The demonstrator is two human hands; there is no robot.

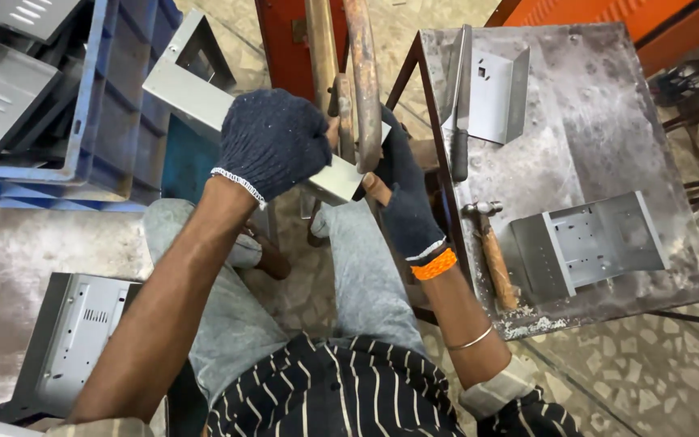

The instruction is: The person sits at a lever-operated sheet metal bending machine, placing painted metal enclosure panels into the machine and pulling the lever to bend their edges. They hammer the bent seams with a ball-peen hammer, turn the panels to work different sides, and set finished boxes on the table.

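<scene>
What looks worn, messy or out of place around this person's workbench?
The curved metal bars in front of the gloved hands are rusty. The metal table is scuffed and stained, with whitish grit gathered at its near edge. A hammer lies close to that edge. Nothing looks spilled or broken.

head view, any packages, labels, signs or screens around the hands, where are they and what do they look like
No labels, signs or screens show.
Blue crate: upper left on the floor, boxy plastic, holding grey metal parts.
Left hand and right hand: dark gloves, holding a plain grey metal bracket with no marking to be seen.
</scene>
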